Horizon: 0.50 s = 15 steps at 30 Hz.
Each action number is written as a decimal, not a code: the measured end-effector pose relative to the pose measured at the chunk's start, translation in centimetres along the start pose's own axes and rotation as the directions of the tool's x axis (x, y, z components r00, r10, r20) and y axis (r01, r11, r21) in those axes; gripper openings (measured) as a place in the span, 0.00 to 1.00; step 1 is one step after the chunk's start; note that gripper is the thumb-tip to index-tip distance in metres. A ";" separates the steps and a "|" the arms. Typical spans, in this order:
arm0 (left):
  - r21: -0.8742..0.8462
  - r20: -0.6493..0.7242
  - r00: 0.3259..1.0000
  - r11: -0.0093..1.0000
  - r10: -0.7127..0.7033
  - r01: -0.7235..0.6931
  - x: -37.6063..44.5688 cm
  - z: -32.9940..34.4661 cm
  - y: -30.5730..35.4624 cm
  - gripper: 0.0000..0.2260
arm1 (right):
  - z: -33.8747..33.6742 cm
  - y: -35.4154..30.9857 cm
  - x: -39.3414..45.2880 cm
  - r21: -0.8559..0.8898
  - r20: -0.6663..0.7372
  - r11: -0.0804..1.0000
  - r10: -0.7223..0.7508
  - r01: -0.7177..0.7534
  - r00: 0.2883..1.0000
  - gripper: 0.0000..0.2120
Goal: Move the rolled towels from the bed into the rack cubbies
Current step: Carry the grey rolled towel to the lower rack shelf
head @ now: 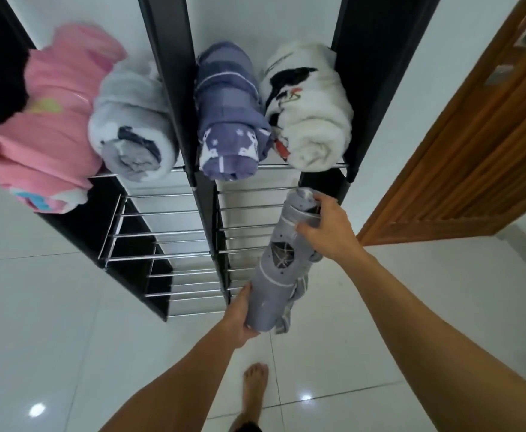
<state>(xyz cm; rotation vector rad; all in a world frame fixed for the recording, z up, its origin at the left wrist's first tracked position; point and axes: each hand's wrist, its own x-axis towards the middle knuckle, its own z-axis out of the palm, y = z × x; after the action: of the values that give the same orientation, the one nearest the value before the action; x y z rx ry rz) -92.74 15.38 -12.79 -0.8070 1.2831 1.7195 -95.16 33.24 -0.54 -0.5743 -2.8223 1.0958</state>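
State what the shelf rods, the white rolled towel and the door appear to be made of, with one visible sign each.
Thin silver shelf rods: likely polished metal, bright glints. White rolled towel with black markings: fluffy fleece or terry, fuzzy surface. Brown slatted door: seemingly varnished wood, warm grain-like tone.

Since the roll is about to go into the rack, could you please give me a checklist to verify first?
1. Left hand grips near end of the grey-lilac rolled towel: ok.
2. Right hand grips far end: ok.
3. Roll tight: not ok, a loose flap hangs below.
4. Shelf under the white rolled towel free: cannot tell.
5. Front end aimed at the black wire-shelf rack: ok.
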 end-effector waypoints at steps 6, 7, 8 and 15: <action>0.072 -0.015 0.997 0.995 -0.072 0.073 5.9 0.8 5.9 0.25 | 3.9 1.3 9.5 -0.143 0.038 0.990 0.016 -0.010 0.999 0.40; 0.075 -0.018 0.997 0.994 -0.077 0.079 6.8 0.9 6.7 0.26 | 4.4 1.6 10.7 -0.156 0.027 0.988 0.018 -0.013 0.999 0.37; 0.088 -0.024 0.996 0.993 -0.083 0.084 7.5 1.1 7.4 0.26 | 4.8 1.9 11.8 -0.166 0.028 0.986 0.020 -0.015 0.999 0.33; 0.115 0.081 0.992 0.990 -0.095 0.086 9.9 3.9 7.8 0.18 | 6.8 2.3 16.4 -0.186 0.218 0.981 0.086 -0.045 0.972 0.26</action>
<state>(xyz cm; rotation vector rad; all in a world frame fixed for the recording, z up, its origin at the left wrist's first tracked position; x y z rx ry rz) -104.26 20.39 -16.86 -0.7081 1.2536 1.5791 -110.91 36.37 -8.43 -0.5953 -3.1446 0.9782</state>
